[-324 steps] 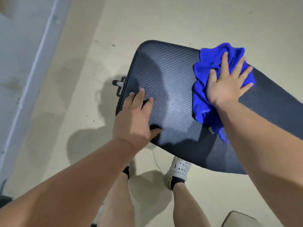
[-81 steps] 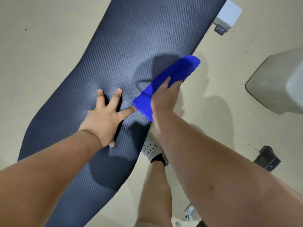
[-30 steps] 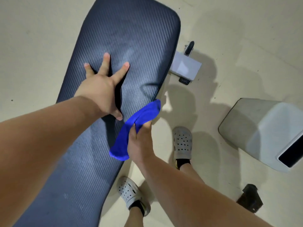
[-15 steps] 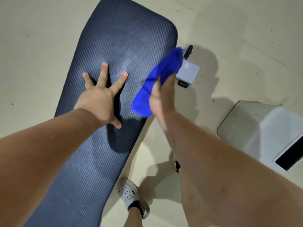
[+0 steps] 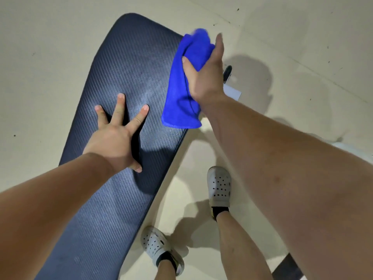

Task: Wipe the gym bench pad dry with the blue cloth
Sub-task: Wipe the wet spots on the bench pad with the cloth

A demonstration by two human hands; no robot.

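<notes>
Dark ribbed bench pad (image 5: 129, 57) runs from near left to far centre over pale floor (image 5: 40, 37). Left hand (image 5: 115, 136) lies flat on the pad's middle, fingers straight and spread wide. Right hand (image 5: 205, 77) grips the blue cloth (image 5: 181, 93) at the pad's far right edge, thumb clamped across the folds (other fingers mostly hidden behind); the cloth hangs bunched over that edge. 2 white perforated clogs (image 5: 219, 186) stand right of the pad.
</notes>
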